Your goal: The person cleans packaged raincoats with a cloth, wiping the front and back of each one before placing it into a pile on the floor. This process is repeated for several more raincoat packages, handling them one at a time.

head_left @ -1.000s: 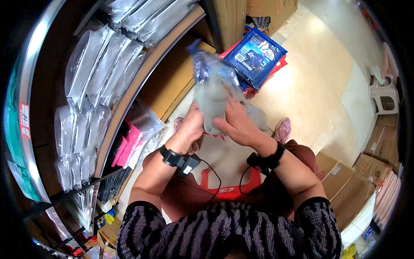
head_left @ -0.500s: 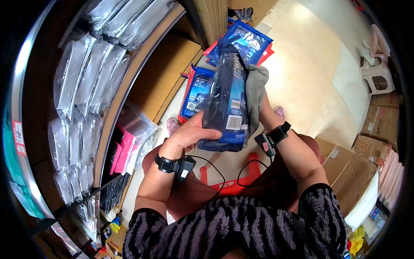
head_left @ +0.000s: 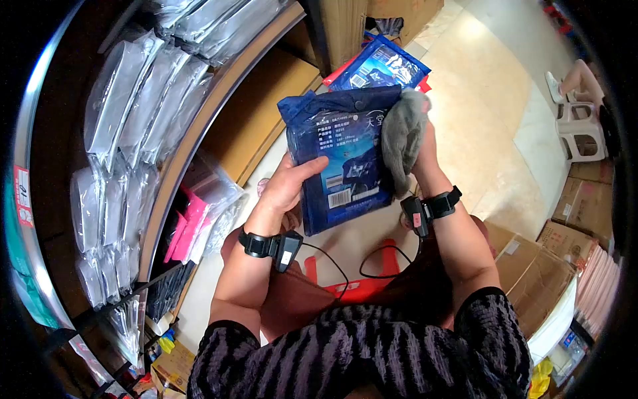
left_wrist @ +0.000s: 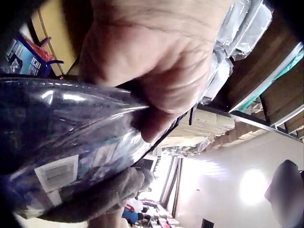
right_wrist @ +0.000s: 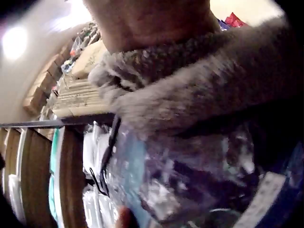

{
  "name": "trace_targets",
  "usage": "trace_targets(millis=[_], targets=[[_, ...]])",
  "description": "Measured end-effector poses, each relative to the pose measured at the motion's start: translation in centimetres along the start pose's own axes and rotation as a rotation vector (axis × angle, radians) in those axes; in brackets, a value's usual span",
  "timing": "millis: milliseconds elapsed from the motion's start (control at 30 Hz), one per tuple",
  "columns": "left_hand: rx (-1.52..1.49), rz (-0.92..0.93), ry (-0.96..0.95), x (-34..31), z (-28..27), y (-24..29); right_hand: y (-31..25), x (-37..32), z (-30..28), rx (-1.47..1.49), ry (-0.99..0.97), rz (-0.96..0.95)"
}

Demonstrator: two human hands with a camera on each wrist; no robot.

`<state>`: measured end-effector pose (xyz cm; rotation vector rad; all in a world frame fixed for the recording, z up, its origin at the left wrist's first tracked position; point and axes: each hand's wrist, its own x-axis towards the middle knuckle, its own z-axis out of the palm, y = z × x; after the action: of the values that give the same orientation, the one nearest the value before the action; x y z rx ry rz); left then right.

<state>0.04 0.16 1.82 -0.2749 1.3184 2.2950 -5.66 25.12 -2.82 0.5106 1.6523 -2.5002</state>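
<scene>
While between hands (head_left: 286, 189) (head_left: 428, 153), blue packet (head_left: 352, 166) against grey cloth (head_left: 403, 139).

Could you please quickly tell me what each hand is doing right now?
Left hand: holding the blue package.
Right hand: at the gray cloth; its fingers are hidden, so its grip cannot be told.

Your head view is bright and fairly crisp, though the fisheye bends the shelf edge (head_left: 188, 143), blackens the corners, and glare washes the floor (head_left: 492, 126). Your wrist views look softer: blown-out light on the wall (left_wrist: 228, 199), shine streaking the plastic package (left_wrist: 95, 118), the grey cloth (right_wrist: 185, 90) hazy.
</scene>
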Motion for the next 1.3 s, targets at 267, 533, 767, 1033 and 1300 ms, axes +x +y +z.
trace_targets(millis=[267, 533, 767, 1033, 1300], targets=[[0.337, 0.027, -0.031, 0.9, 1.9, -1.7, -1.6, -3.2, 4.9, -0.654, -0.198, -0.552], [0.430, 0.164, -0.017, 1.1, 1.1, -3.1, -1.2, -8.0, 6.3, -1.132, -0.652, -0.882], [-0.031, 0.045, -0.037, 1.6, 0.2, -1.8, 1.0, -2.6, 3.0, -0.851, -0.125, -0.709], [-0.248, -0.011, -0.011, 0.5, 0.0, 1.1, 0.7, 0.7, 0.2, -0.303, -0.024, -0.205], [-0.279, 0.032, 0.056, 2.2, 0.1, -0.7, 0.6, -3.6, 3.9, -0.787, -0.244, -0.495]])
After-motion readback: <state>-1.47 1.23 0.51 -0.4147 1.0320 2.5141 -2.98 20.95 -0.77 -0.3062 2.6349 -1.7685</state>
